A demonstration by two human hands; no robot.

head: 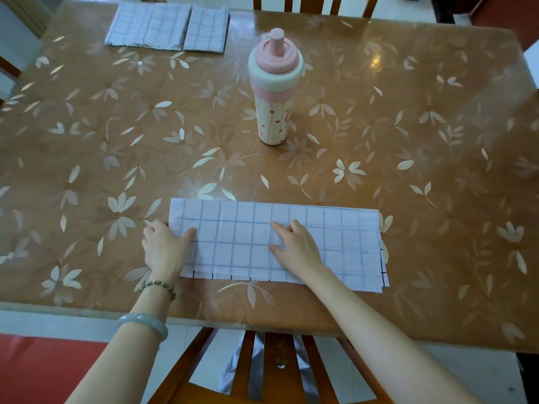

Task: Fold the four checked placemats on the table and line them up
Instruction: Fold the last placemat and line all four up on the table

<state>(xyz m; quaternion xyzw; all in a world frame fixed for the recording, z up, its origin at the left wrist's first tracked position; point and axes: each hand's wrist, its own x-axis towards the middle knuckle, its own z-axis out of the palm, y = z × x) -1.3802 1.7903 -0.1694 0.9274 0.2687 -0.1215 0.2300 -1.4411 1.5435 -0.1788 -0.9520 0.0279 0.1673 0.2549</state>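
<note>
Fingers (278, 228) of both hands lie flat on the folded placemat (335, 243).

A checked placemat (277, 243), pale lilac-white with thin dark grid lines, lies flat as a long strip near the front edge of the table (408, 126), folded once lengthwise; a lower layer peeps out along its front and right edges. At the far left corner of the table lie the folded placemats (167, 26), same check, packed side by side with edges touching: a wider block on the left and a narrower one at its right, each with stacked layers showing.
</note>
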